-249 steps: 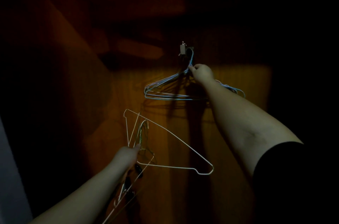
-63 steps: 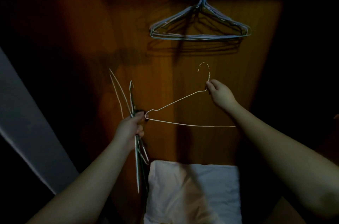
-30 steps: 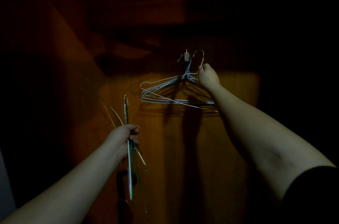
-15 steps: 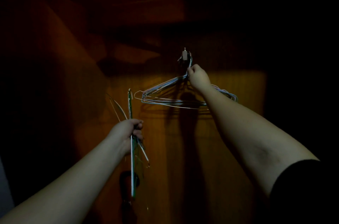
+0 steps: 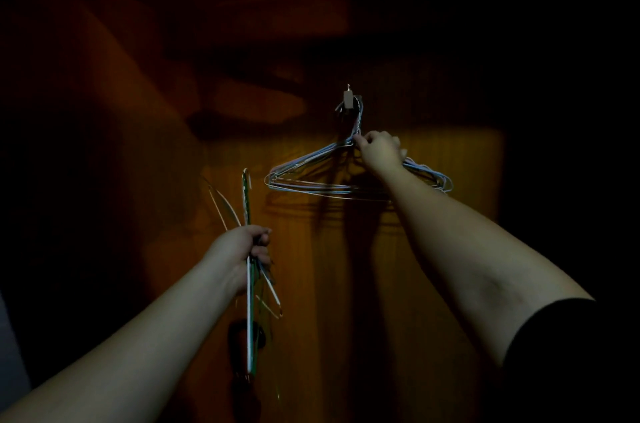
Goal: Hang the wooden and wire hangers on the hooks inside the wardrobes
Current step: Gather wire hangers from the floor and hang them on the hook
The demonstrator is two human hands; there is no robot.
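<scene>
- right hand pinches neck of wire hangers hung on hook, wardrobe back panel
- left hand grips spare hanger bundle, edge-on, lower left
- very dark

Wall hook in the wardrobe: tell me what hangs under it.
Under the hook hangs a bunch of wire hangers against the wooden back panel. The right hand pinches their necks and covers part of the right shoulders. How many there are cannot be told.
</scene>
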